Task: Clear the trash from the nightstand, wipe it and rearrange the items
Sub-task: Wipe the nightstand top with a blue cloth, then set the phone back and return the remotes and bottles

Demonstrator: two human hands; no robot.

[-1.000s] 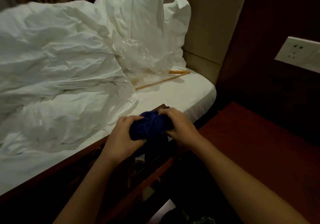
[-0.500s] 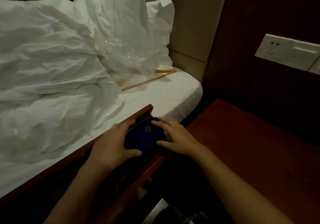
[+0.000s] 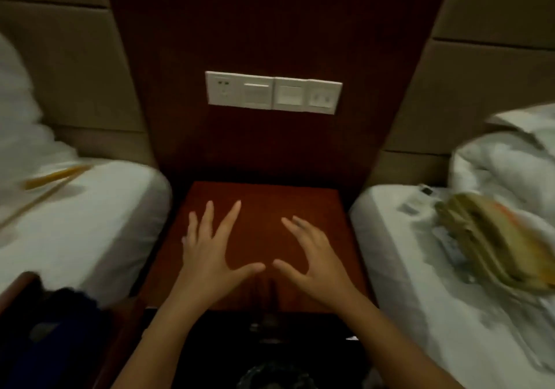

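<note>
Both our hands are over the nightstand [image 3: 264, 196], fingers spread wide, holding nothing. Our left hand [image 3: 210, 253] and right hand [image 3: 312, 256] sit side by side. We think the items go back next. The pile of things [image 3: 492, 238] lies on the bed to our right, nearer our right hand. The blue cloth [image 3: 60, 325] sits low on our left.

Two bare forearms reach into view from the bottom edge, with no sleeve showing on either as far up as they can be seen. The left hand [image 3: 210, 256] and the right hand [image 3: 315, 264] wear no gloves, and no ring, watch or bracelet shows. The fingers are slim, with short nails. Dim light and blur hide finer detail.
</note>
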